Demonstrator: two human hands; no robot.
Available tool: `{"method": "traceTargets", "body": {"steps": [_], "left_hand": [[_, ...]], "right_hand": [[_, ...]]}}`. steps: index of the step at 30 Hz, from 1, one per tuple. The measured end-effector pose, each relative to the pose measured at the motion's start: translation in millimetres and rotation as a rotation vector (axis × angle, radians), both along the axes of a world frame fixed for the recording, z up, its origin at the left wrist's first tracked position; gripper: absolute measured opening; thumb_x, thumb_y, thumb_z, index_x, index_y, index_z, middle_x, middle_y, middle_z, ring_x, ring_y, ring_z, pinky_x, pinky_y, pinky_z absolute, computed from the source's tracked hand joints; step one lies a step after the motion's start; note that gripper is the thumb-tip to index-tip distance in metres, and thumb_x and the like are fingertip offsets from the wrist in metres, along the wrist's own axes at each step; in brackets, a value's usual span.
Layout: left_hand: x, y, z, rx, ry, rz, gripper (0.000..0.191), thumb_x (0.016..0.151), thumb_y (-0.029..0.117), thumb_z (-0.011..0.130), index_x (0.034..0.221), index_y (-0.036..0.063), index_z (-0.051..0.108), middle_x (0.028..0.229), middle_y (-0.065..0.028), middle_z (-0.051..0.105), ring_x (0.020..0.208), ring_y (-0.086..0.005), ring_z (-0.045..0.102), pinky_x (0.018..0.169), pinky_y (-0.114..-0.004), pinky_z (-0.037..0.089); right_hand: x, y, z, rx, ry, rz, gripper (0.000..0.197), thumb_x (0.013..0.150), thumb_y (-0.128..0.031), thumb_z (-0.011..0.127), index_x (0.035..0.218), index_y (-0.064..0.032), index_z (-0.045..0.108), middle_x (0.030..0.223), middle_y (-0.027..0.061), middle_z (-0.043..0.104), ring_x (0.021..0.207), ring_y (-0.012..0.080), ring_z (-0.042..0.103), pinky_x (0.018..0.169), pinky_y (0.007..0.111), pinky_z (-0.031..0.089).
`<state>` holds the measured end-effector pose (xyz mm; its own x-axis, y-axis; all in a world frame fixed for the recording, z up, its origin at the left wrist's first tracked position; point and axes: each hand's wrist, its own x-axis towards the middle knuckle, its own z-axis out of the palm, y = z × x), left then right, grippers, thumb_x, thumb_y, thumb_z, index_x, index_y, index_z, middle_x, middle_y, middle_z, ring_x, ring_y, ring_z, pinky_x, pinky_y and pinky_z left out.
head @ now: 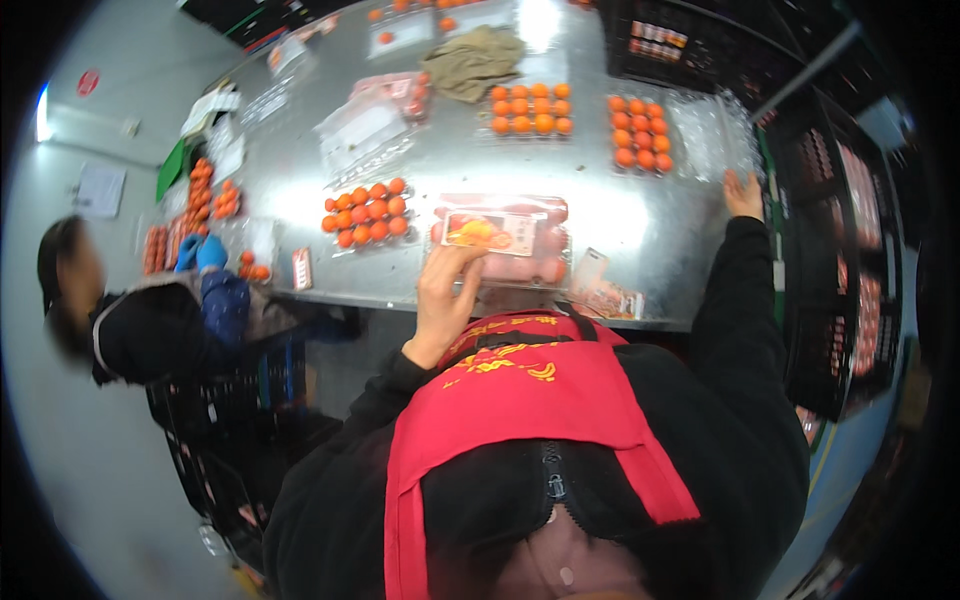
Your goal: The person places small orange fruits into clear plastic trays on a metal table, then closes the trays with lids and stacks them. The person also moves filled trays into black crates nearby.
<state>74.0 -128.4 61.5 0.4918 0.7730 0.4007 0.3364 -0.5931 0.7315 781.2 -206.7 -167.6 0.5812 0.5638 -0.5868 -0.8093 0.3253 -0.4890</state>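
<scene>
My left hand (448, 289) touches the printed label (487, 231) on a closed clear plastic clamshell (551, 214) of reddish round fruit at the table's front edge; whether it grips the label is unclear. My right hand (743, 195) is at the near end of a stack of clear plastic trays (697, 135) on the right; its fingers look spread, and its hold on them cannot be made out. A tray of orange round fruit (367, 214) lies left of the clamshell. Two more fruit-filled trays (531, 110) (640, 135) stand farther back. Loose printed labels (604, 289) lie just right of the clamshell.
A person (180, 315) in blue gloves works among fruit at the metal table's left end. Stacked black crates (817, 225) stand along the right side and at the back. A crumpled brown cloth (474, 64) and plastic lids (364, 127) lie farther back on the table.
</scene>
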Motion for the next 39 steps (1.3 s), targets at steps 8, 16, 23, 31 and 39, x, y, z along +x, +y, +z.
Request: {"method": "traceTargets", "body": {"steps": [8, 16, 23, 31, 39], "left_hand": [[-4.1, -3.1, 2.5, -0.050, 0.024, 0.143, 0.012, 0.096, -0.001, 0.067, 0.107, -0.0008, 0.071, 0.091, -0.0109, 0.070, 0.084, -0.0237, 0.065, 0.076, -0.034, 0.051], [-38.9, 54.0, -17.4, 0.117, 0.031, 0.339, 0.013, 0.097, -0.001, 0.067, 0.109, -0.0020, 0.070, 0.092, -0.0123, 0.068, 0.079, -0.0209, 0.066, 0.072, -0.032, 0.053], [-115.6, 219.6, -61.3, 0.277, 0.613, 0.464, 0.066, 0.082, 0.011, 0.080, 0.145, 0.0117, 0.056, 0.147, -0.0126, 0.056, 0.137, -0.0385, 0.047, 0.111, -0.048, 0.043], [-133.3, 318.8, -105.4, 0.172, 0.825, 0.185, 0.055, 0.079, 0.011, 0.080, 0.132, 0.0206, 0.069, 0.137, -0.0086, 0.066, 0.124, -0.0332, 0.062, 0.106, -0.048, 0.048], [-152.3, 284.4, -66.3, 0.405, 0.639, 0.151, 0.036, 0.087, 0.002, 0.069, 0.120, 0.0163, 0.073, 0.135, -0.0064, 0.069, 0.120, -0.0281, 0.064, 0.112, -0.049, 0.042]], "right_hand": [[43.1, 43.0, -22.3, -0.259, -0.212, -0.366, 0.041, 0.104, -0.030, 0.060, 0.123, 0.0060, 0.053, 0.108, 0.0264, 0.070, 0.088, 0.0330, 0.074, 0.068, 0.037, 0.060], [11.0, 14.7, -13.7, -0.157, -0.341, -0.243, 0.048, 0.111, -0.029, 0.044, 0.154, -0.0083, 0.038, 0.132, 0.0294, 0.063, 0.116, 0.0352, 0.069, 0.081, 0.039, 0.059], [-95.8, -34.0, -20.9, -0.274, -0.221, -0.221, 0.042, 0.107, -0.033, 0.058, 0.135, -0.0016, 0.052, 0.111, 0.0135, 0.070, 0.099, 0.0211, 0.068, 0.078, 0.032, 0.054], [-260.0, -42.0, 48.2, -0.392, -0.371, 0.000, 0.032, 0.104, -0.021, 0.065, 0.128, -0.0006, 0.061, 0.099, 0.0082, 0.068, 0.083, 0.0157, 0.062, 0.075, 0.029, 0.052], [-389.4, 78.1, 216.8, -0.205, -0.955, 0.426, 0.051, 0.103, -0.022, 0.068, 0.144, 0.0044, 0.054, 0.118, 0.0123, 0.068, 0.108, 0.0184, 0.066, 0.096, 0.033, 0.052]]}}
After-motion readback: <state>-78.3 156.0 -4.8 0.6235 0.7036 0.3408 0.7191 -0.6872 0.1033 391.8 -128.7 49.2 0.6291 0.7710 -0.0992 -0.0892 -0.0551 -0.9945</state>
